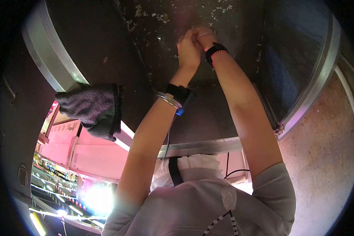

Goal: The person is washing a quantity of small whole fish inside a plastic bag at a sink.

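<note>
Both hands meet over a dark surface [161,43] strewn with small white bits. My left hand [188,50] has its fingers curled in and touches my right hand [205,37] near the fingertips. The fingers of my right hand are also bent together, and a thin pale strand or band crosses them. Whatever lies between the fingers is too small or hidden to name. A black band and a silvery bangle sit on my left wrist, with a small blue piece beside them. My right wrist bears a black band and a red beaded bracelet.
A dark grey cloth [92,108] hangs over the metal rim at the left. Another metal rim [312,92] curves along the right side. Pink panels [98,155] and bright lights show at lower left. A thin cable runs down from my left wrist.
</note>
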### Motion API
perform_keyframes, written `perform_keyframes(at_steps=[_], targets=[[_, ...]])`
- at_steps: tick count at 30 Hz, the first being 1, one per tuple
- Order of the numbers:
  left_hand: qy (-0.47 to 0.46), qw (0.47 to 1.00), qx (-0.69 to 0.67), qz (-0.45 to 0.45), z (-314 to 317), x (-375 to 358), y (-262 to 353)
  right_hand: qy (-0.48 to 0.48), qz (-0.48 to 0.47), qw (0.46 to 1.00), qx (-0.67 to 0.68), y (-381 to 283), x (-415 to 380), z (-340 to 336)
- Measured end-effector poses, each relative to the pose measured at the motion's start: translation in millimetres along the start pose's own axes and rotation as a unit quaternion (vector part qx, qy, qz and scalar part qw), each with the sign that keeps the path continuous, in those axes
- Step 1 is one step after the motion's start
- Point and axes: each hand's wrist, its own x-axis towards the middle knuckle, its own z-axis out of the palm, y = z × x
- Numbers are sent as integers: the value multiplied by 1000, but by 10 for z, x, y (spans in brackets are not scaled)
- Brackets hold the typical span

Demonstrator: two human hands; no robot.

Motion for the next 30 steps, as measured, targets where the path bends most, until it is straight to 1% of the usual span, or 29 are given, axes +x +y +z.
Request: perform_keyframes(at_steps=[2, 6, 8, 9, 11, 12, 14, 18, 20, 21, 23, 24, 27, 29, 30], targets=[[8, 1000, -8, 8, 6, -7, -2, 39, -3, 999, 27, 14, -11, 38], [17, 1000, -8, 17, 33, 0, -27, 76, -21, 995, 53, 57, -14, 81], [7, 1000, -13, 5, 20, -17, -28, 146, -77, 978, 132, 108, -18, 160], [-4, 1000, -18, -7, 8, -33, -33, 146, -78, 977, 132, 68, -2, 148], [-2, 1000, -25, -11, -5, -76, -42, 79, 37, 993, 82, -21, 42, 120], [-1, 999, -33, -15, -3, -91, -51, 80, 36, 993, 82, -16, 68, 160], [-4, 1000, -28, -13, 8, -115, -68, 128, 59, 985, 102, -14, 96, 264], [-11, 999, -32, -1, 20, -100, -80, 122, 70, 981, 131, 38, 90, 335], [-2, 1000, -20, 11, 19, -76, -77, 145, -28, 967, 206, 174, 120, 471], [6, 1000, -8, 22, 21, -64, -77, 145, -28, 967, 207, 155, 87, 406], [7, 999, -28, 26, 26, -54, -86, 86, -26, 979, 181, 81, -25, 215], [9, 998, -49, 32, 29, -44, -96, 85, -27, 979, 181, 95, -12, 224], [-2, 999, -43, 24, 40, -44, -75, 89, -53, 977, 188, 141, 59, 203], [1, 999, -41, 22, 39, -62, -8, 50, -32, 998, 33, 158, 145, 154], [4, 999, -40, 21, 38, -71, 18, 50, -32, 998, 32, 181, 176, 184]])
